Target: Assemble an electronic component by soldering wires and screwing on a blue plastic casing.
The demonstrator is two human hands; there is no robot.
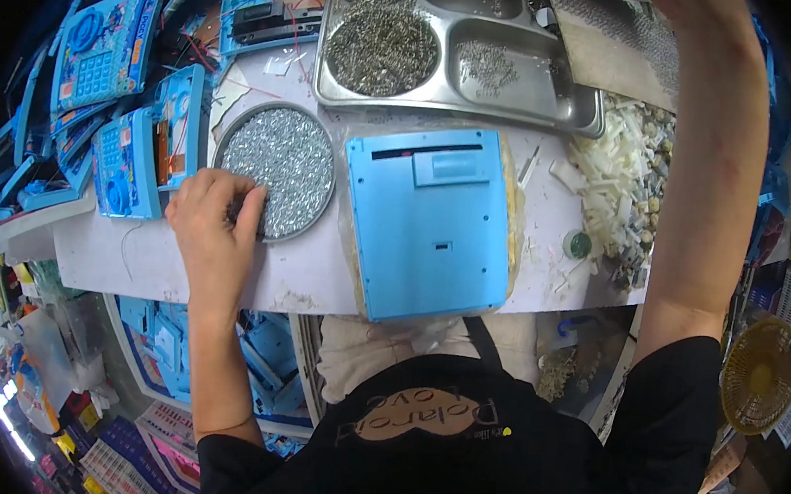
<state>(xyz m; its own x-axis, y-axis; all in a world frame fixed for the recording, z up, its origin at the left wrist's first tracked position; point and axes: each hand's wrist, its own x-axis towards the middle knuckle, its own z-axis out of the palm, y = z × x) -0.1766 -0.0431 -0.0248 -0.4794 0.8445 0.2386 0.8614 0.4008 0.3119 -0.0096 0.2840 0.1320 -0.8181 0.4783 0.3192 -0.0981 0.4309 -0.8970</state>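
Clock positions are taken from the blue casing (408, 211), one unit, flat face up, on the white worktable (153, 260) of a crowded room. The wearer's black shirt (508, 469), at six o'clock, carries printed lettering. One steel tray (379, 99), twelve o'clock, holds metal parts. At ten o'clock are stacked blue housings, two showing keypads: an upper shell (104, 52), bearing printed lettering, and a lower shell (115, 155). White plastic pieces (620, 163) lie heaped at two o'clock. One round dish (291, 155) of small silvery parts stands between nine and ten. The left hand (212, 219), fingers curled, is at its lower-left rim; whether it grips anything cannot be told. The right hand is beyond the upper edge, condition unseen. One small green cap (577, 244), apparently, lies at three.
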